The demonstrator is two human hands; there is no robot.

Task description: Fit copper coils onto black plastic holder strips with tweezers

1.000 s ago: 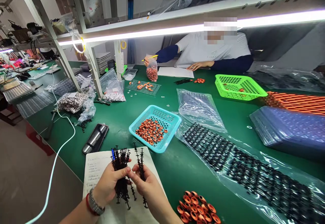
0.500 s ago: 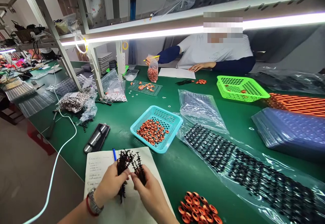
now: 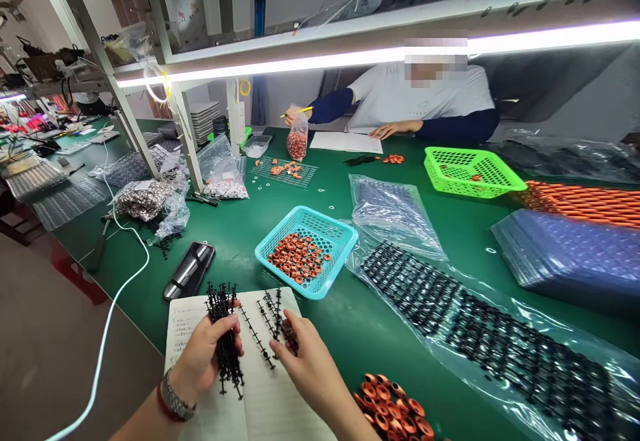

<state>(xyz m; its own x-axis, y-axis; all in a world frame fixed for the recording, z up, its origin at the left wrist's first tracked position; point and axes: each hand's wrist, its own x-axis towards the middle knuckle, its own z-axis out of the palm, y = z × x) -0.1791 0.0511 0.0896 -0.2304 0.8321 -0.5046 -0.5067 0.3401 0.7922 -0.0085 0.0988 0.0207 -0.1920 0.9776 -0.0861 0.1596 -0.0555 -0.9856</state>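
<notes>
My left hand (image 3: 210, 351) is wrapped round a thick bundle of thin black toothed strips (image 3: 227, 347) above the open notebook (image 3: 200, 421). To its right, my right hand (image 3: 305, 361) has its thumb and fingers round a few more black strips (image 3: 270, 311), partly hidden behind the fingers. One single black strip (image 3: 256, 337) lies slanted between the two hands, over the page. Beyond the notebook stands a light blue basket (image 3: 333, 284) with orange-and-black rings (image 3: 297, 257) in it. More such rings (image 3: 393, 407) are piled on the table at the lower right.
A black case (image 3: 190, 271) lies left of the blue basket. Bagged black parts (image 3: 480, 327) stretch across the right side. Farther back are a green basket (image 3: 475, 191) and a person (image 3: 425, 101) writing. A white cable (image 3: 107, 341) hangs at the left, near shelf posts.
My hands have moved apart, the left one going left with the bundle. The strips in the right hand are more spread out, and a single strip now shows between the hands.
</notes>
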